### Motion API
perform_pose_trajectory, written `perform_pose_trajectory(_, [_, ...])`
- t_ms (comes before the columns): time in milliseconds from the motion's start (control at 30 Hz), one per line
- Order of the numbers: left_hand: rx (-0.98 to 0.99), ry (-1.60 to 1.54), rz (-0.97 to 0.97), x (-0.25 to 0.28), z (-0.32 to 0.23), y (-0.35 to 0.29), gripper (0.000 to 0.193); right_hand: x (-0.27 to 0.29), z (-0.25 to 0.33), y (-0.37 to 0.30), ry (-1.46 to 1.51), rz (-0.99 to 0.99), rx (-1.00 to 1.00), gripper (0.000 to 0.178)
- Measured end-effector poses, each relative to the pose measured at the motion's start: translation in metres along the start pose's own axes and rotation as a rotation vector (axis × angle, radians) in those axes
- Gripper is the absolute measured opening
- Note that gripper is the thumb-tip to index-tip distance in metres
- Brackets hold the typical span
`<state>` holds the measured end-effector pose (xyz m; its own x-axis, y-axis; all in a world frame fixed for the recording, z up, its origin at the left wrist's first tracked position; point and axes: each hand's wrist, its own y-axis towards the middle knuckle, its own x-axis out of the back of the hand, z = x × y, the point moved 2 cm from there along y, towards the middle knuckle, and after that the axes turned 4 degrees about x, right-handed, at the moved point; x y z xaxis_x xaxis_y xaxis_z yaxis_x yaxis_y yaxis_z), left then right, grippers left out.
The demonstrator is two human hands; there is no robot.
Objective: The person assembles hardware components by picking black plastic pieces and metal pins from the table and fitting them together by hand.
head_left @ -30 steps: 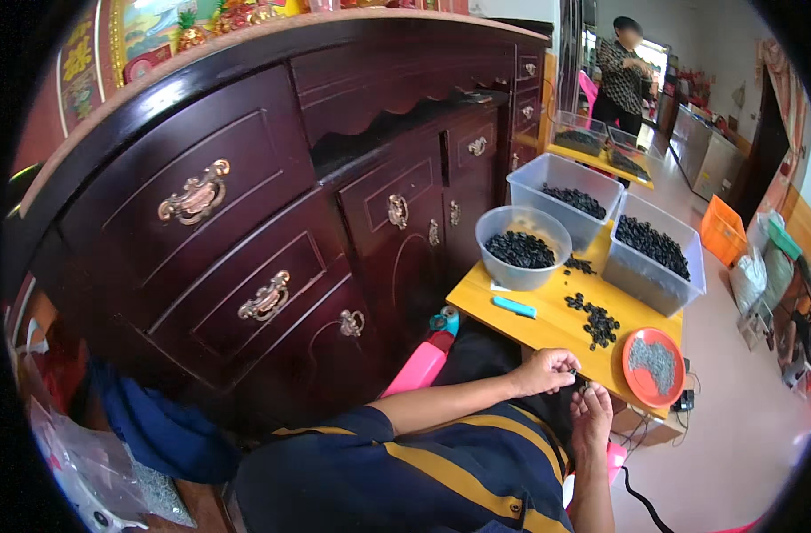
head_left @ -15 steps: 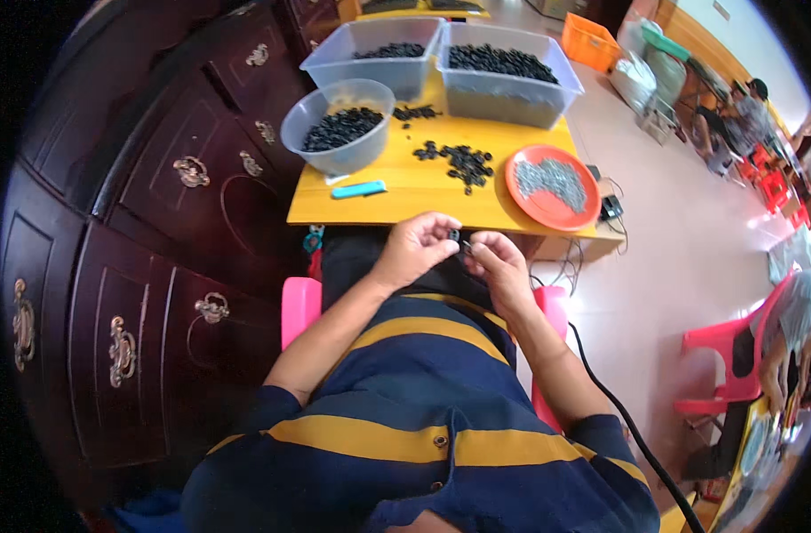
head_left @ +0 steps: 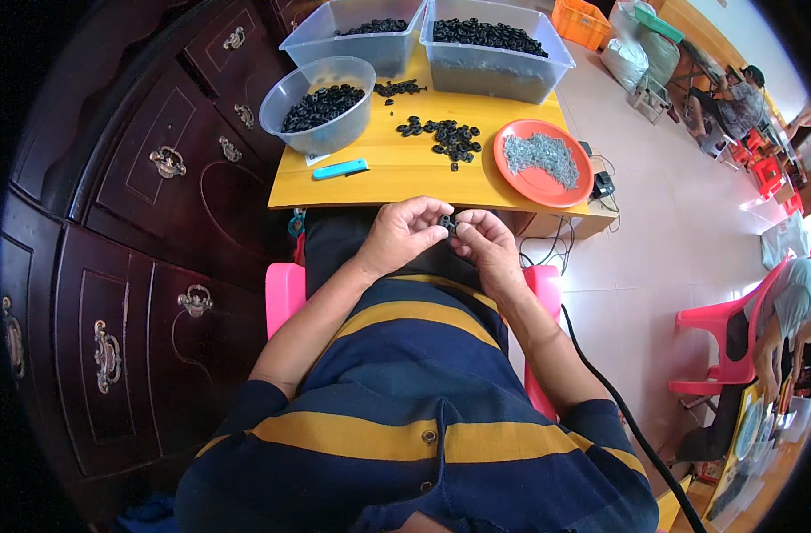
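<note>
In front of my lap, just off the table's near edge, a small black plastic piece sits between my two hands. My left hand pinches it with thumb and fingertips. From the other side my right hand is closed at the thumb and forefinger, with its tips against the black piece; anything tiny between them is too small to make out. A pile of similar black pieces lies on the yellow table. To its right, an orange plate holds many small silvery metal parts.
Two clear bins and a round tub of black pieces stand at the back and left. A turquoise-handled tool lies near the front edge. Dark drawers line the left; a black cable runs at right. Other people sit at right.
My hands have come closer together, the right fingertips now meeting the black piece. The whole view has shifted slightly, so the table appears higher and further left.
</note>
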<state>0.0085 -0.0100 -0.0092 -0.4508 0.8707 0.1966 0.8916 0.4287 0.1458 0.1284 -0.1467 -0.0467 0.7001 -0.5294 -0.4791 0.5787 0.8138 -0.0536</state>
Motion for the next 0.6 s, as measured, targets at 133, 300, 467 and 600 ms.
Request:
perform_pose_trajectory(133, [-0.003, 0.011, 0.002, 0.0007, -0.0007, 0.0001, 0.028, -0.0001, -0.0001, 0.0009, -0.011, 0.004, 0.008, 0.011])
perform_pose_trajectory(300, [-0.024, 0.066, -0.007, 0.0019, -0.0043, 0.0001, 0.025, -0.0008, 0.0022, -0.0002, -0.054, -0.003, 0.016, 0.012])
perform_pose_trajectory(467, [-0.035, 0.091, -0.011, 0.0034, -0.0004, 0.0009, 0.025, 0.0005, 0.0008, 0.0006, -0.101, 0.005, 0.037, 0.012])
perform_pose_trajectory(600, [-0.025, 0.074, -0.012, 0.0028, 0.0042, 0.0012, 0.025, -0.0012, 0.0015, 0.0005, -0.145, 0.021, 0.053, 0.012])
